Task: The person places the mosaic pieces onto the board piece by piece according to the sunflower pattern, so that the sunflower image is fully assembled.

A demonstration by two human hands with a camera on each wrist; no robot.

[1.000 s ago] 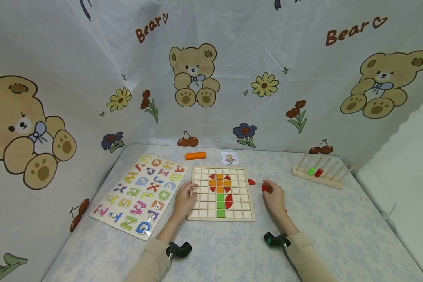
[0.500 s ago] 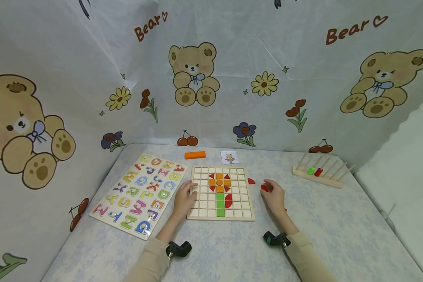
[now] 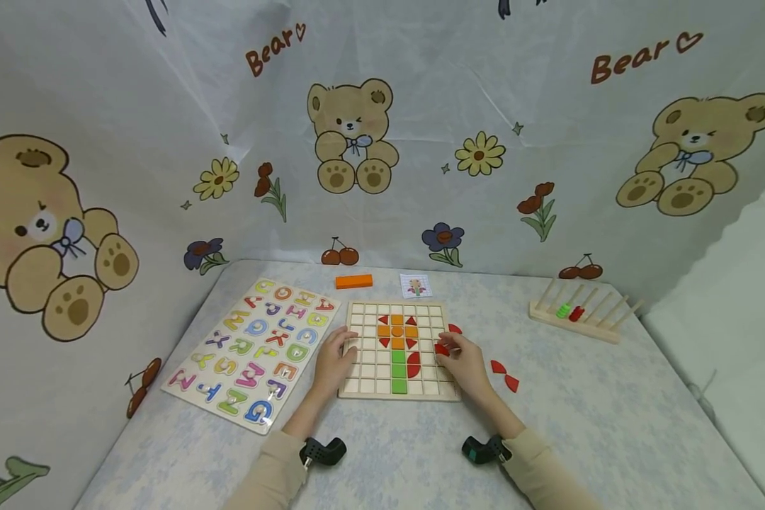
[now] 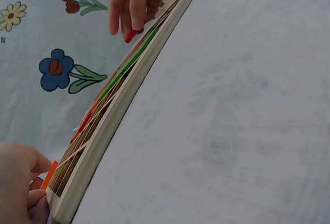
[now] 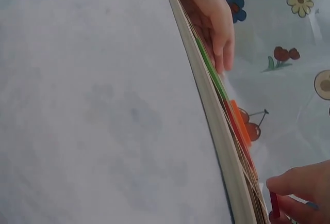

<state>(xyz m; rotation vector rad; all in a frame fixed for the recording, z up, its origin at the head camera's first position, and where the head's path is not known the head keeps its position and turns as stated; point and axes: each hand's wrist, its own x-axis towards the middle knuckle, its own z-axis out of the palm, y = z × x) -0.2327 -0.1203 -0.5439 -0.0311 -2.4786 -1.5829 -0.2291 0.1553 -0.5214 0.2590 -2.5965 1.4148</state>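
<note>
A square wooden grid board [image 3: 363, 377] lies mid-table, with orange squares, red triangles, a green column and two red quarter-circle pieces set in its cells. My right hand [image 3: 468, 365] is over the board's right edge and pinches a red quarter-circle piece [image 3: 442, 350] between thumb and fingers; the right wrist view shows that red piece [image 5: 275, 205] edge-on. At the board's left edge rests my left hand [image 3: 333, 361], its fingers relaxed on the rim. Partly behind the right hand lies another red quarter-circle [image 3: 455, 329]. Two more red quarter-circles [image 3: 499, 367] lie right of the hand.
A letter puzzle board [image 3: 255, 354] lies at the left. Behind the grid board are an orange block [image 3: 353, 281] and a small pattern card [image 3: 416, 285]. A wooden peg rack [image 3: 574, 322] with green and red rings stands at the back right.
My right hand has moved left from the table to the board's right edge, carrying the red piece. Two red quarter-circles are uncovered behind it. My left hand has stayed put.
</note>
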